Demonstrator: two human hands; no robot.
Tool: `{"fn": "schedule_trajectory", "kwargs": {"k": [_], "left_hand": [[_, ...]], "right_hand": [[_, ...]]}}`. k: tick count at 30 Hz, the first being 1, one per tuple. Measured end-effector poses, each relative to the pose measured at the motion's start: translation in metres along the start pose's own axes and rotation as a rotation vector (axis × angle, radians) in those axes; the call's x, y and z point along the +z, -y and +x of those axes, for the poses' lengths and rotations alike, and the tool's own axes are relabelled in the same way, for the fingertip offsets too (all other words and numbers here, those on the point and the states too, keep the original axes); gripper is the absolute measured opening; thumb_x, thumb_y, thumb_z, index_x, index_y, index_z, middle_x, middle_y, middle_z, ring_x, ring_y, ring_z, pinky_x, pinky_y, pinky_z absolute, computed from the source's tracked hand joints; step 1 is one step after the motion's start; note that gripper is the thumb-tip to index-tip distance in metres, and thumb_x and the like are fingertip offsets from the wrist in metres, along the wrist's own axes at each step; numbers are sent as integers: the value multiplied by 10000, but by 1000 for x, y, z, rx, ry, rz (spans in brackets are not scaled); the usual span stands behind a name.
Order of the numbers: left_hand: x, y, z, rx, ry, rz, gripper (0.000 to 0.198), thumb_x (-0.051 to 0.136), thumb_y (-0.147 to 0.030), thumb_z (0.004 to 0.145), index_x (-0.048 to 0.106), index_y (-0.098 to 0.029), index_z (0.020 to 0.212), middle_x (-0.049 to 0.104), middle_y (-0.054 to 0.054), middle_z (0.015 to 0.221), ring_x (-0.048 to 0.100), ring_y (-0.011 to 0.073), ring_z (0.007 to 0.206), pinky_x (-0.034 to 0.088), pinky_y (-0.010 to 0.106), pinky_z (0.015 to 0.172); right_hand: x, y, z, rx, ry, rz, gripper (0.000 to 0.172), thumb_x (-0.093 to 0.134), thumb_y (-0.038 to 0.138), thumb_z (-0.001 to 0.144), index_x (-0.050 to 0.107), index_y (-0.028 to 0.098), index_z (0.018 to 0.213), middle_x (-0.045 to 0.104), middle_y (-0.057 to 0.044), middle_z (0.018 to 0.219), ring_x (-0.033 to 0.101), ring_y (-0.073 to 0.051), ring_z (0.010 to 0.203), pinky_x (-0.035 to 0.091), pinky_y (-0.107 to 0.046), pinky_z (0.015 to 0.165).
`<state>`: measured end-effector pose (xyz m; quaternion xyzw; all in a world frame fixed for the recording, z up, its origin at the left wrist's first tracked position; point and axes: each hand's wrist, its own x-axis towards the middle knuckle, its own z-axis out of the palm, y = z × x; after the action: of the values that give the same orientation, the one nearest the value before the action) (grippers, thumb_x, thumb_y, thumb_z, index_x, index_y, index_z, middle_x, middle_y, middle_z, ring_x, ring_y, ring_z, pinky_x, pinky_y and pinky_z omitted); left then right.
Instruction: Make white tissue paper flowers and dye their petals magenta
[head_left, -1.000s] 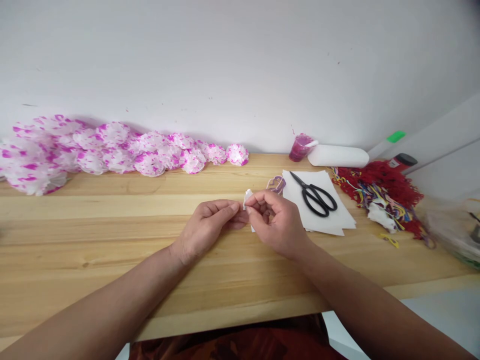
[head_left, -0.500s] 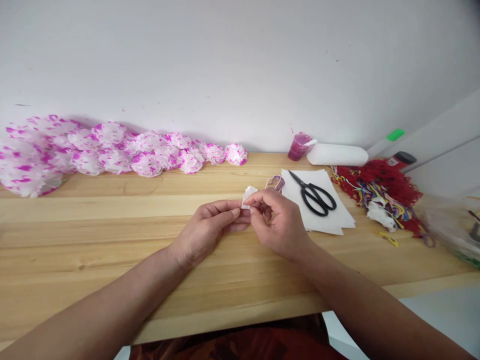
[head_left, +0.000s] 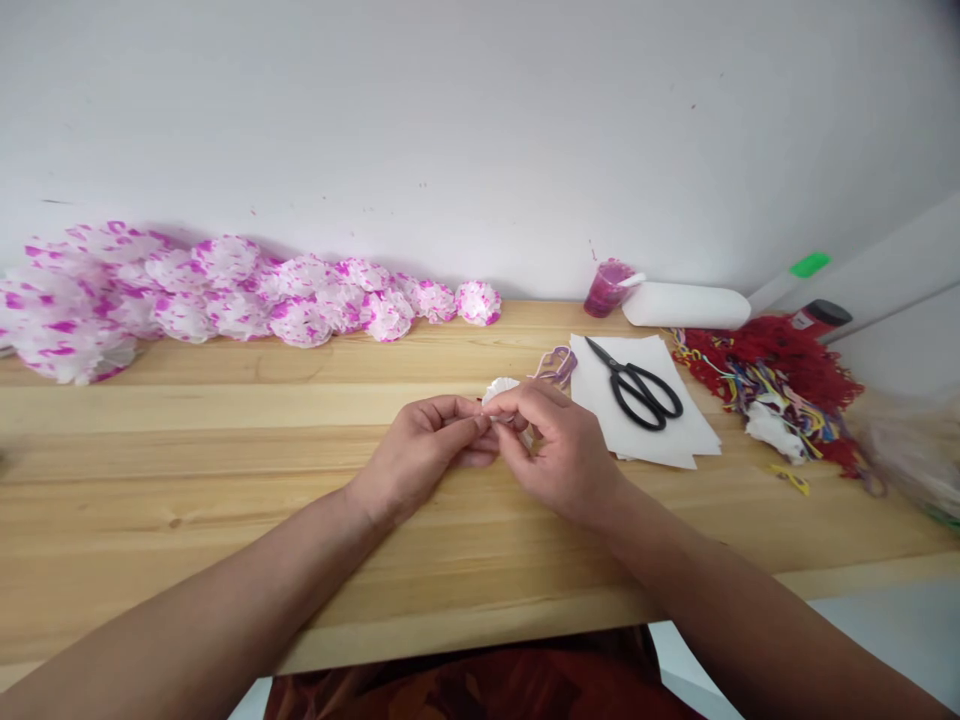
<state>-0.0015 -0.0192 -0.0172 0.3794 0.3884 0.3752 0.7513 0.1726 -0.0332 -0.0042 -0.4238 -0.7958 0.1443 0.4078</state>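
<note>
A small piece of white pleated paper (head_left: 500, 388) is pinched between my two hands above the table. My left hand (head_left: 429, 440) grips its lower left side between thumb and fingers. From the right, my right hand (head_left: 553, 430) pinches the same paper, its fingertips close to those of the left. The paper's lower part is hidden by the fingers. Just beyond my right hand lie loops of purple and pink yarn (head_left: 556, 365). Black-handled scissors (head_left: 637, 388) rest on a stack of white paper sheets (head_left: 600, 400) to the right.
Pink-spotted white paper flowers (head_left: 304, 305) line the wall at left. A cup of magenta liquid (head_left: 606, 290) stands beside a white roll (head_left: 686, 305). At right lie tangled red yarn (head_left: 795, 360), a black-capped container (head_left: 821, 318), a yellow yarn scrap (head_left: 789, 478) and a plastic bag (head_left: 911, 450).
The white paper has turned in my fingers and its pleated edge now shows fanned and rounded. My hands stay nearly in place; the whole view has shifted slightly.
</note>
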Motion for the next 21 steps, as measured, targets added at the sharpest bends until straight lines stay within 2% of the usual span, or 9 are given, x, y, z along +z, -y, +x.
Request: {"fn": "schedule_trajectory", "kwargs": {"k": [7,10,14,21], "left_hand": [[-1,1,0,4,-1,1,184,761,-288,796,704,-125,859,757,62,871,705,139,803,560,247,802],[-2,1,1,3,19,48,206,742,-314,816,725,-127,900,757,72,885,706,161,865,548,264,839],[-3,0,-1,13,31,105,212,721,-336,833,737,-136,902,754,74,898,694,167,877,532,280,852],[1,-6,-3,2,22,75,241,714,-365,828,767,-144,910,757,73,860,680,163,824,516,295,857]], "right_hand": [[0,2,-2,29,21,-13,338,554,21,802,601,213,1075,662,-28,988,608,-127,800,501,-231,687],[0,4,-1,52,-4,22,271,554,38,806,602,208,1011,661,-20,944,599,-120,765,492,-230,664],[0,4,-1,132,-7,89,152,577,80,810,587,203,899,630,18,782,581,-100,671,476,-220,623],[1,5,2,214,-16,158,113,583,99,808,602,195,865,608,31,712,557,-89,610,449,-206,555]]}}
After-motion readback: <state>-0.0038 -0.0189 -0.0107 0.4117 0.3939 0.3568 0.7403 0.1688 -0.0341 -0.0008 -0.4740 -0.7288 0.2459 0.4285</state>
